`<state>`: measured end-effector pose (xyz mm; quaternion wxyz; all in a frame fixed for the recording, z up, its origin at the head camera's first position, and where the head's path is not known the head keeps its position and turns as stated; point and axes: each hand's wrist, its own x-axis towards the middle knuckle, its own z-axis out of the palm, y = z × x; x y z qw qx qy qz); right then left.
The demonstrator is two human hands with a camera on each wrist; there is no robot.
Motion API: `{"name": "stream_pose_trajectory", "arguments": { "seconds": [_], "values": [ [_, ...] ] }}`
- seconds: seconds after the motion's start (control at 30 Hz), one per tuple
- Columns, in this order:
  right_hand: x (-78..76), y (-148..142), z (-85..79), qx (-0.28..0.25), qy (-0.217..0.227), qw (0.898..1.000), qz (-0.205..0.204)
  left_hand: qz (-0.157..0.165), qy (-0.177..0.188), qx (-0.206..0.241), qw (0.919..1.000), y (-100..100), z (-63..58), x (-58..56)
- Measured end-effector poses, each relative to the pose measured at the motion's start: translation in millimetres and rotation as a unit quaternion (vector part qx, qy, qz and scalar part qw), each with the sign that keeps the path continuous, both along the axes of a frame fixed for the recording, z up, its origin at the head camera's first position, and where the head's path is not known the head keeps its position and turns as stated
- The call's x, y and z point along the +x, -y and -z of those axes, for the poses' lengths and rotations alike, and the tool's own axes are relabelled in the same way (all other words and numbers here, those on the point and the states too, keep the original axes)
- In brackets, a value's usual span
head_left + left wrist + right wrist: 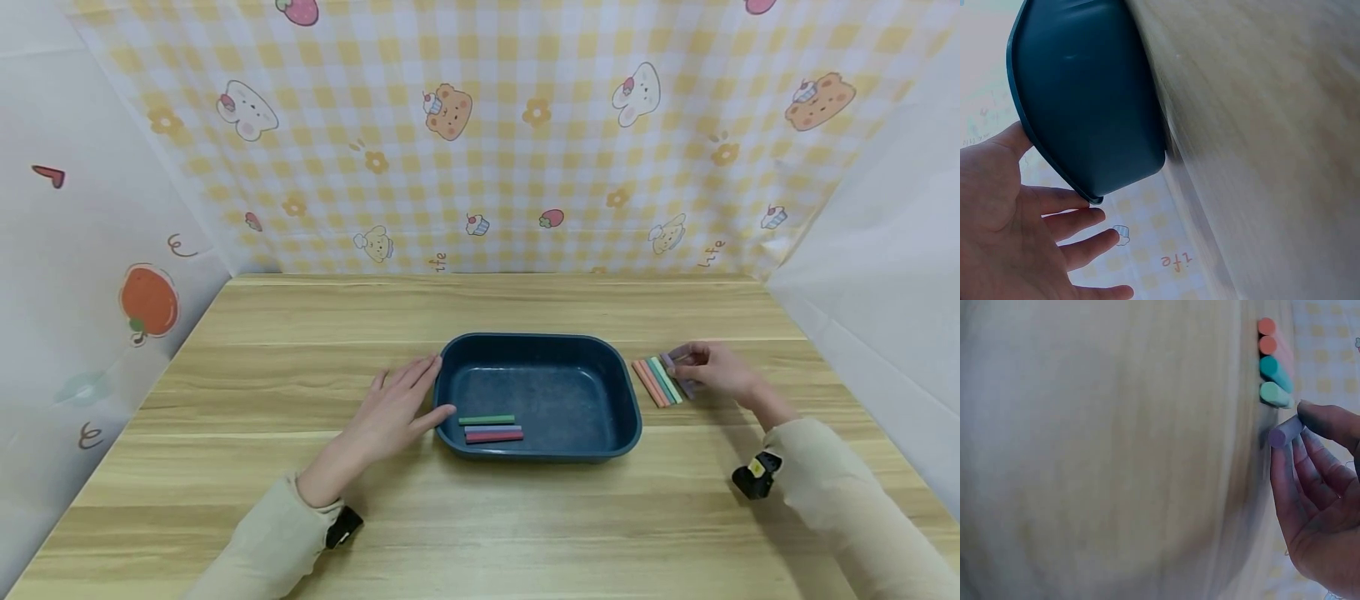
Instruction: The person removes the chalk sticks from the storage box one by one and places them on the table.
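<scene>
A dark blue rectangular tub (540, 387) sits on the table. Inside it, near the front left, lie a green chalk stick (487, 420), a lavender one (492, 429) and a red one (495, 437). With fingers spread and nearly straight, my left hand (390, 417) touches the tub's left rim. My right hand (716, 371) pinches a purple chalk stick (1286, 432) between thumb and fingers, right of the tub. Beside it two orange chalk sticks (1267, 335), a teal one (1274, 372) and a pale green one (1274, 394) lie in a slanted row.
The wooden table (480, 533) runs back to a yellow checked cloth (487, 167) with cartoon prints. White sheets hang at the left (90, 217) and right (885, 267). Each wrist wears a small black device, such as the one below the right sleeve (825, 475).
</scene>
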<state>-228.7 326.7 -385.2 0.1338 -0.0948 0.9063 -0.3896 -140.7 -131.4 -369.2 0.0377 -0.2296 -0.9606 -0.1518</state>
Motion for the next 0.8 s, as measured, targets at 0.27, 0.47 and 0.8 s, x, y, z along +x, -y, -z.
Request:
{"name": "stream_pose_trajectory", "arguments": {
  "seconds": [0.27, 0.47, 0.8],
  "values": [
    [2.6, 2.8, 1.3, 0.018, -0.003, 1.0, 0.017, 0.001, -0.002, -0.002, 1.0, -0.4, 1.3, -0.1],
    [3.7, 4.7, 2.5, 0.033, -0.008, 0.999, 0.018, -0.001, 0.001, -0.001, 1.0, -0.7, 0.3, 0.5],
    [3.4, 3.3, 3.8, 0.04, -0.023, 0.999, 0.016, 0.0, 0.003, -0.001, 1.0, -0.7, -0.5, 0.6]
  ]
}}
